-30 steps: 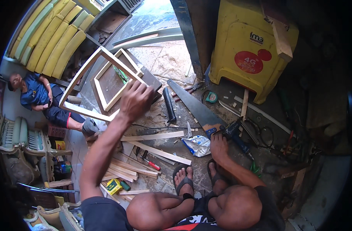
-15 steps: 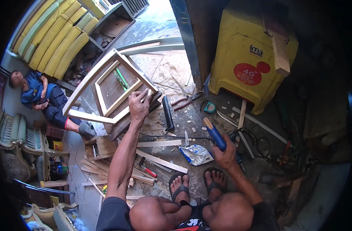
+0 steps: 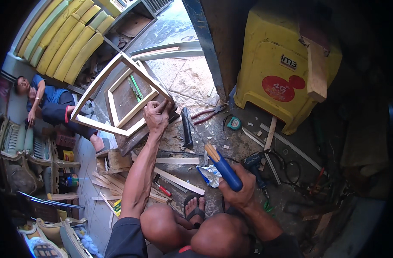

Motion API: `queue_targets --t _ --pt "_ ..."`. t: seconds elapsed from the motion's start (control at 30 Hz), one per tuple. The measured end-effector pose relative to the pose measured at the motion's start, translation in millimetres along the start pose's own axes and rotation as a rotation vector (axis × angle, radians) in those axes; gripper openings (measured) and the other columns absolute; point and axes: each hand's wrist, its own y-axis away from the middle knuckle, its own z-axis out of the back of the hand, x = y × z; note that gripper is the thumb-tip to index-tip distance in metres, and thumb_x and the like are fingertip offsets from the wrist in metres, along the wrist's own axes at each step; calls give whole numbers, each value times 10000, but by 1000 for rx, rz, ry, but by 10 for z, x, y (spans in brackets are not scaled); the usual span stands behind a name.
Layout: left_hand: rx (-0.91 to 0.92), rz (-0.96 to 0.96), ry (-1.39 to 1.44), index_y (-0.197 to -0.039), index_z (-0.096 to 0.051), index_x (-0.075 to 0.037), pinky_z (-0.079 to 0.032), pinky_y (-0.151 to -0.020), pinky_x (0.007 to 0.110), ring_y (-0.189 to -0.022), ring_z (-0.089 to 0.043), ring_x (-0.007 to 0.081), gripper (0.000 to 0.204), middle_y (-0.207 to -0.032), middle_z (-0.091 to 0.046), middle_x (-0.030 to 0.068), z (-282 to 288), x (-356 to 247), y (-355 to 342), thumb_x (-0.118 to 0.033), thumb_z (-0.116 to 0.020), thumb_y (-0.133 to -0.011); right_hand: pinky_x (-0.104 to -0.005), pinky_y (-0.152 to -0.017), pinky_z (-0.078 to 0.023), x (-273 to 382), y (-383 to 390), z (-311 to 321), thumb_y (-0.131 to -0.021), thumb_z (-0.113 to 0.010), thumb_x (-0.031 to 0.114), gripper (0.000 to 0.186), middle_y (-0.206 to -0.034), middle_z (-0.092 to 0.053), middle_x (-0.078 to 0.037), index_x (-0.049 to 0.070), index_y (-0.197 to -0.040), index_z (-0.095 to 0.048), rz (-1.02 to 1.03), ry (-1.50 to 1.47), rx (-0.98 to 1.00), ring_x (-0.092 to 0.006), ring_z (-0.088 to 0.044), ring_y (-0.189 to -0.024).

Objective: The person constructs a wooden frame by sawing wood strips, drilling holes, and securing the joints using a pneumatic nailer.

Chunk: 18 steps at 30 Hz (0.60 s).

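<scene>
My left hand [image 3: 157,116] is closed around the near right corner of a pale wooden frame [image 3: 93,123]. The frame is tilted over a dark wooden surface [image 3: 124,96], where a second, smaller pale frame [image 3: 134,112] shows inside its outline. A slim green object [image 3: 136,88] lies within the smaller frame. My right hand [image 3: 240,188] grips the blue handle of a hand saw [image 3: 226,170], which has a tan wooden part at its front. Its thin blade, nearly edge-on, points up and left toward the frame's corner and looks apart from it.
Pliers [image 3: 210,114], a tape measure [image 3: 234,123], a drill [image 3: 253,163] and wood strips [image 3: 179,179] litter the floor. At right stands a yellow plastic stool [image 3: 265,64] with a wooden block [image 3: 317,73] on it. A person [image 3: 54,101] sits at left near stacked yellow cushions [image 3: 71,43].
My right hand has moved left with the hand saw, closer to the frame. My left hand keeps its grip. My knees have shifted left, and the person at left has changed posture.
</scene>
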Motion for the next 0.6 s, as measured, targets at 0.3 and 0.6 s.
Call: queue_targets --t 0.3,0.6 --pt "4 -61 -30 -983 -830 -156 -447 -778 397 -896 -524 259 174 -907 -587 54 -168 106 47 -253 -770 -852 -396 -518 -532 -34 -257 97 -765 -763 133 201 -668 -635 -136 43 -894 -636 -100 71 137 -272 -682 -540" --pt "-54 -51 -14 -908 -821 -133 -437 -804 408 -906 -540 281 157 -903 -611 70 -92 -24 -47 -266 -783 -833 -379 -547 -546 45 -550 -121 -768 -755 143 229 -672 -662 -104 44 -962 -684 -231 91 210 -239 -683 -552"
